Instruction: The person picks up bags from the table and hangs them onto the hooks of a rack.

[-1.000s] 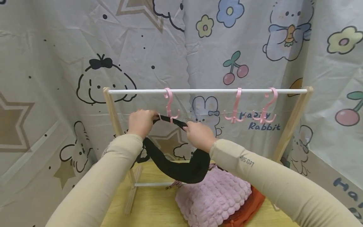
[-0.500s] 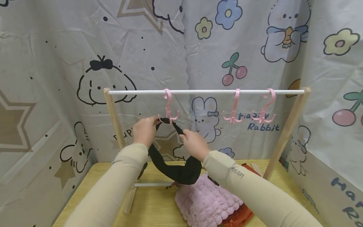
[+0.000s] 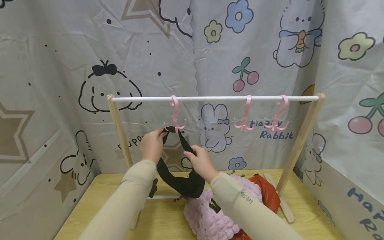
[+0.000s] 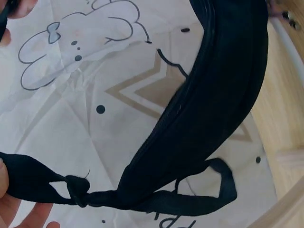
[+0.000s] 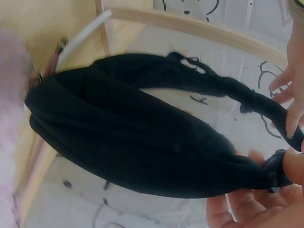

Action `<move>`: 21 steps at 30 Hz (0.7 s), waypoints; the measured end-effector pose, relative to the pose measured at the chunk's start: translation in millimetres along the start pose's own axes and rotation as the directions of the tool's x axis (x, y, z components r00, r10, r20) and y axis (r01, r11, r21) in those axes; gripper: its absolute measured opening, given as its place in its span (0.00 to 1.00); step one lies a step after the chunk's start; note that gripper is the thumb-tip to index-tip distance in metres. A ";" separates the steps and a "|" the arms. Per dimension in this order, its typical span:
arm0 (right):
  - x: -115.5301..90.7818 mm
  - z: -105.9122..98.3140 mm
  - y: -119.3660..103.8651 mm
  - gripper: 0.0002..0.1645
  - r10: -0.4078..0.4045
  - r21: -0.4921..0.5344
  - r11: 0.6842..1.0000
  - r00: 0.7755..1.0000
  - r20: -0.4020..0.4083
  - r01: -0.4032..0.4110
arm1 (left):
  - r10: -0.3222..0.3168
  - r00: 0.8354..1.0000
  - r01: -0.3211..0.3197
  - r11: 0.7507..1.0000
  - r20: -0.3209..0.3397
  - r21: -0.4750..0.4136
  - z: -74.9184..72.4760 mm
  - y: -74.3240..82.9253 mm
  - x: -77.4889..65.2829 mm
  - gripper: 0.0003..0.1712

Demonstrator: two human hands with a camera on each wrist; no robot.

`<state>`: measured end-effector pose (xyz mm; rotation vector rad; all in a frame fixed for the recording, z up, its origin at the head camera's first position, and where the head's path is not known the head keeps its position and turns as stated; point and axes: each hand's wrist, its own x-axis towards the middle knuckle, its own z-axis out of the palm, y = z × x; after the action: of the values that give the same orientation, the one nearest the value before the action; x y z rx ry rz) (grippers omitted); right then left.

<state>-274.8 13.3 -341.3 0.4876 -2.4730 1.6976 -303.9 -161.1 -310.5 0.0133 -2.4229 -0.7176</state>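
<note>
A black zippered waist bag [image 3: 183, 185] hangs below the left pink four-prong hook [image 3: 175, 115] in the head view. Its strap [image 3: 171, 129] passes over the hook's lower prongs. My left hand [image 3: 151, 145] pinches the strap just left of the prongs. Lower and to the right, my right hand [image 3: 202, 161] grips the strap close to one end of the bag. A knotted strap part [image 4: 78, 190] and a loose strap loop show in the left wrist view. In the right wrist view, my right fingers [image 5: 237, 204] hold the strap end beside a dark buckle [image 5: 275, 168].
Two more pink hooks [image 3: 245, 115] [image 3: 279, 115] hang farther right on the white rod [image 3: 210, 98] of a wooden-legged rack. On the yellow table [image 3: 96, 200], a pink puffy bag [image 3: 201, 215] lies against an orange-red bag [image 3: 267, 191]. A patterned curtain [image 3: 168, 50] stands behind.
The strap, earlier stretched between both hands at the hook, now bends down over its prongs. My right hand has moved lower, and both hands have come slightly down with the bag.
</note>
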 end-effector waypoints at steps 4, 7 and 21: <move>-6.4 5.5 8.4 0.09 -0.011 0.040 0.999 1.000 -0.011 0.011 | 0.010 0.999 -0.012 0.999 -0.034 -0.050 4.3 -4.8 -4.9 0.12; -10.7 7.8 14.2 0.17 -0.029 0.005 1.000 0.999 -0.021 0.029 | 0.024 0.998 -0.029 0.996 -0.057 -0.082 6.2 -7.8 -7.9 0.12; -33.4 8.9 36.1 0.21 -0.022 0.070 0.997 1.000 0.022 0.021 | 0.050 0.997 -0.058 0.982 -0.054 -0.179 9.1 -25.3 -37.6 0.23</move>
<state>-253.9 23.6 -385.5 0.5410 -2.4212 1.7853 -282.2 -171.6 -349.9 -0.1061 -2.2940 -0.8991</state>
